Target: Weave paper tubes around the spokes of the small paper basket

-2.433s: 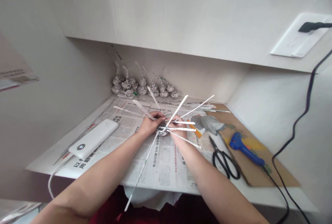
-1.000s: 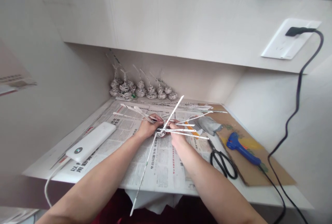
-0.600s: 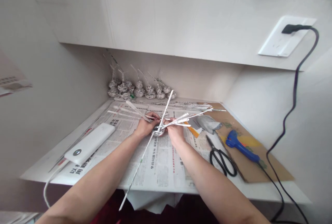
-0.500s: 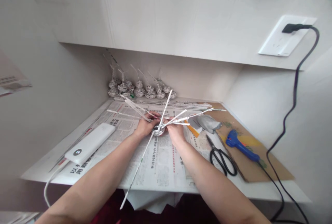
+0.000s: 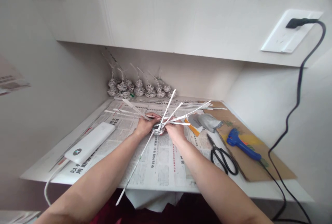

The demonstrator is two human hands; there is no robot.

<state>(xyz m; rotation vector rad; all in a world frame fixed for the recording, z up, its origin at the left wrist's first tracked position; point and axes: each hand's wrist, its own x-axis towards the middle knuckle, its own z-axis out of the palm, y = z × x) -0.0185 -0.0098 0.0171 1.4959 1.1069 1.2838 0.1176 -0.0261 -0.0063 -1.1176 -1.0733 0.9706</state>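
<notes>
Between my hands is a small woven piece of rolled newspaper (image 5: 158, 131), its long paper sticks fanning out to the sides, away from me and toward me. My left hand (image 5: 147, 124) grips its left side, fingers closed around the sticks there. On the opposite side my right hand (image 5: 175, 129) is closed on the weaving, and its fingertips are partly covered by sticks. One long paper stick (image 5: 136, 167) slants from the piece over the table's near edge. Newspaper sheets (image 5: 160, 161) lie beneath.
Several gourd-shaped paper weavings (image 5: 139, 88) stand at the back wall, behind loose paper sticks (image 5: 178, 104). A white power bank (image 5: 90, 141) lies left. To the right are black scissors (image 5: 221, 155), a grey cloth (image 5: 209, 122) and a blue glue gun (image 5: 242, 144) on cardboard (image 5: 269, 168).
The fanned sticks have shifted; an upright one on the right has tilted, and those at left spread differently. Both hands stay on the piece. The view has moved slightly.
</notes>
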